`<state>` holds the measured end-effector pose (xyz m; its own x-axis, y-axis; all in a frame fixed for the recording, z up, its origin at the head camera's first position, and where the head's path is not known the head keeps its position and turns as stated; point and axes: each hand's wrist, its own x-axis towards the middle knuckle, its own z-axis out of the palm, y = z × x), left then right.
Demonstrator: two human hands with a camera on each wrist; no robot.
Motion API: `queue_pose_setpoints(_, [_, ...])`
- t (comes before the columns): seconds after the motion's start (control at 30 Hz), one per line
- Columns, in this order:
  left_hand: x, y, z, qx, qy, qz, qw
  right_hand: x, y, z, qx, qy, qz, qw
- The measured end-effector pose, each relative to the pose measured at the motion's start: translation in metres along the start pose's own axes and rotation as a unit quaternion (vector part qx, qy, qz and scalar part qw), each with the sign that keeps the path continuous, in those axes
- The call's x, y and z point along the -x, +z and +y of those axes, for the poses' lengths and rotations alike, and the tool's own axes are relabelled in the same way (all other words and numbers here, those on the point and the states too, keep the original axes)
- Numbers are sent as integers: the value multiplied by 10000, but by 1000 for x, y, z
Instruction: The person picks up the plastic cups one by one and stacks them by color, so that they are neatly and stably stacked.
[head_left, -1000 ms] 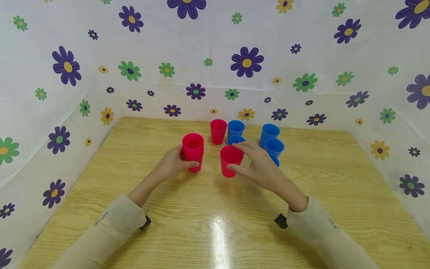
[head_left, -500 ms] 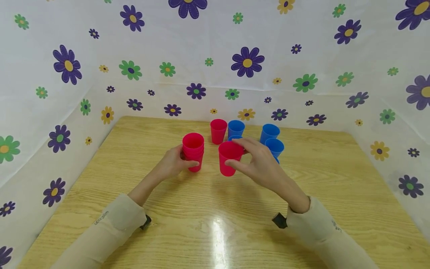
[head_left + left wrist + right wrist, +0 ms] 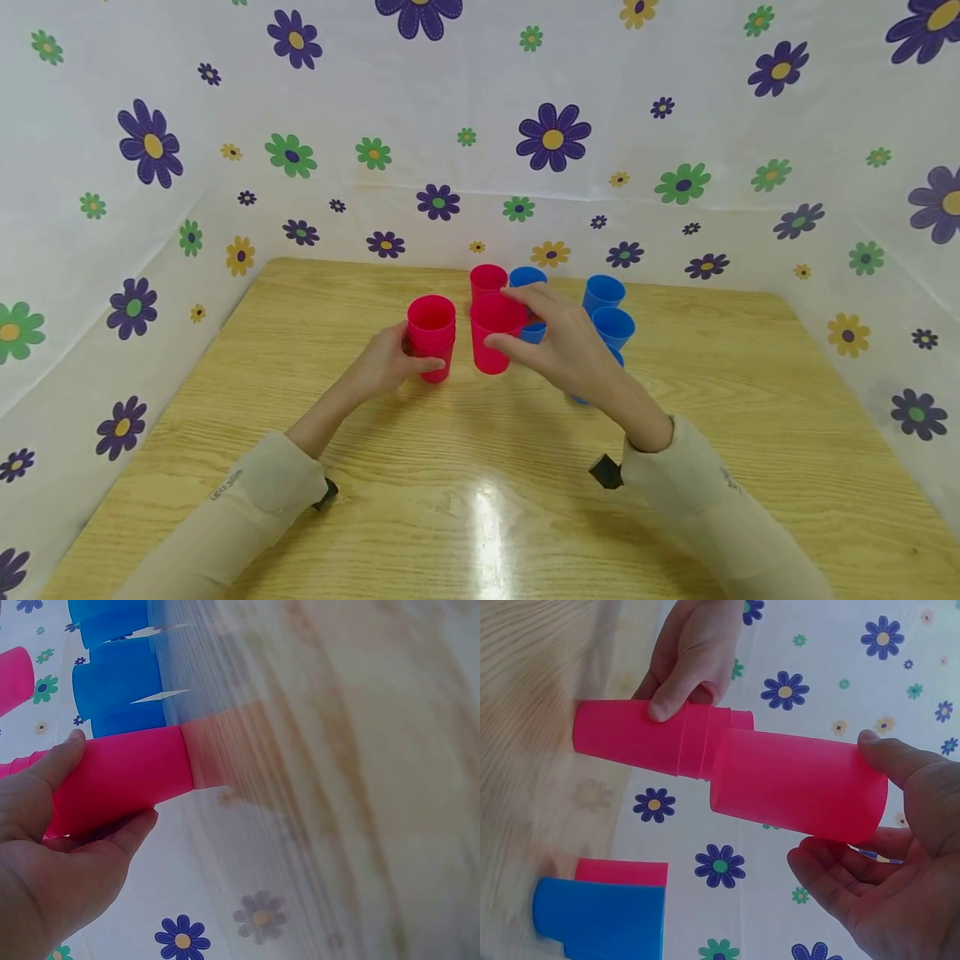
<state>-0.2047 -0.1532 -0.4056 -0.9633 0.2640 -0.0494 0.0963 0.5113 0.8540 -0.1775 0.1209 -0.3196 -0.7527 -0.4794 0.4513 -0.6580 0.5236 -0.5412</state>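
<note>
My left hand (image 3: 390,362) grips a stack of red plastic cups (image 3: 431,337) standing upright on the table; in the left wrist view the stack's base (image 3: 176,761) meets the tabletop. Just right of the stack, my right hand (image 3: 566,337) holds a single red cup (image 3: 489,337) near its rim, thumb on one side and fingers on the other. This cup is upright and raised off the table. In the right wrist view the lower end of the held cup (image 3: 802,784) overlaps the upper rims of the stack (image 3: 637,739).
Behind the held cup stands another red cup (image 3: 486,277), beside a blue cup (image 3: 528,277). More blue cups (image 3: 613,327) stand in a row to the right, partly hidden by my right hand. A flower-print cloth (image 3: 480,167) encloses the wooden table (image 3: 420,508) at back and sides.
My right hand has raised the single red cup and moved it left, closer to the stack. The left hand and its stack have stayed in place.
</note>
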Motion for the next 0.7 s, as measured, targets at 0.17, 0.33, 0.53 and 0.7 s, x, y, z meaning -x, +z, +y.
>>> queue_pose_setpoints(0.17, [0,0,-1,77,85,-44,9999,-12,2,-4,-72,16,-2,10000])
queue_pose_setpoints(0.33, [0,-1,-2,82,165,-63,9998,-29,5,-11,-113,-77,58,9999])
queue_pose_setpoints(0.53, [-1,-1,-3,48,293,-57,9995,-49,11,-16,-131,-113,135,9998])
queue_pose_setpoints(0.7, [0,-1,-4,46,331,-60,9994,-61,14,-20,-344,-161,147,9992])
